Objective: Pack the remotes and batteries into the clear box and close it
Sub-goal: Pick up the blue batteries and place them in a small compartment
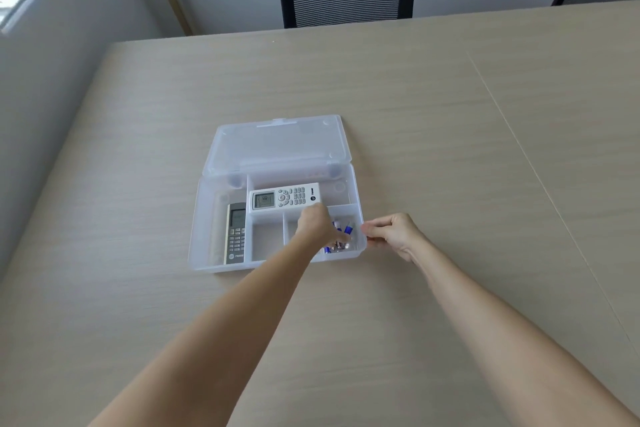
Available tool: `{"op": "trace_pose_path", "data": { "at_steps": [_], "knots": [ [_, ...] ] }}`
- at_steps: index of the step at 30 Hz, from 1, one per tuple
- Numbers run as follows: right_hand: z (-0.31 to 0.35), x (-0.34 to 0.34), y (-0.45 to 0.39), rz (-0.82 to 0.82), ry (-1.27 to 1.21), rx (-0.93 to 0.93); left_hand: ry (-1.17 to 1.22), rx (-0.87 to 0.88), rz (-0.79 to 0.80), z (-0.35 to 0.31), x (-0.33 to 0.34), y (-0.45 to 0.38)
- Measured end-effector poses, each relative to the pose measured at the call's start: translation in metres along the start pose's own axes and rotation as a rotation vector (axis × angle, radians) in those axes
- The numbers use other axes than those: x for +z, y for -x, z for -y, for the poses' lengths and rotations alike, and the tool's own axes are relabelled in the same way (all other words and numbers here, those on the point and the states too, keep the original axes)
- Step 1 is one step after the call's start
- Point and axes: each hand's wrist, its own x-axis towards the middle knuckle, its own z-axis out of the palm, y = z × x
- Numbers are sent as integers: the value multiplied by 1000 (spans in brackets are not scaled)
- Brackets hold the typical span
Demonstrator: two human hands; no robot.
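A clear box sits open on a table, its lid lying back toward 12 o'clock. Inside lie 2 remotes: a white remote across the back compartment and a grey remote at 9 o'clock. The left hand reaches over the batteries at 3 o'clock, finger state hidden. The right hand, fingers curled together, touches the box's right wall.

Your two arms come into view from the bottom edge, and both are bare all the way up: no sleeve, no cuff, no glove. Your left hand has no ring or strap that shows, and its wrist carries no watch or band. Your right hand is just as plain, with bare fingers and a bare wrist. The nails are too small to make out. Nothing else of your body shows.
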Motion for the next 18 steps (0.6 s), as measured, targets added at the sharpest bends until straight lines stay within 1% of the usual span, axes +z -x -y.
{"op": "trace_pose_path", "data": {
  "at_steps": [1,3,4,5,7,8,9,10,11,12,13,15,16,18],
  "knots": [
    [0,0,-1,3,-3,1,38,15,-20,5,-3,2],
    [0,0,-2,6,-14,8,200,75,-146,21,-10,8],
    [1,0,-2,8,-21,11,284,107,-255,35,-14,12],
    [1,0,-2,7,-24,13,321,123,-404,52,-18,17],
    [3,0,-1,8,-11,21,292,137,-665,90,-23,26],
    [5,0,0,13,11,29,247,85,-743,110,-24,27],
    [8,-1,-2,21,47,42,187,-5,-758,130,-27,29],
    [13,0,-4,30,94,57,131,-101,-710,150,-28,29],
    [18,0,-8,28,139,62,98,-177,-603,166,-30,30],
    [25,2,-13,5,165,51,87,-216,-478,179,-30,31],
    [33,8,-22,-37,171,18,94,-227,-373,191,-30,30],
    [53,21,-41,-145,152,-58,85,-184,-257,204,-30,30],
    [62,23,-48,-185,162,-85,68,-150,-229,202,-29,30],
    [79,29,-63,-208,211,-104,31,-105,-216,199,-26,29]
  ]
}}
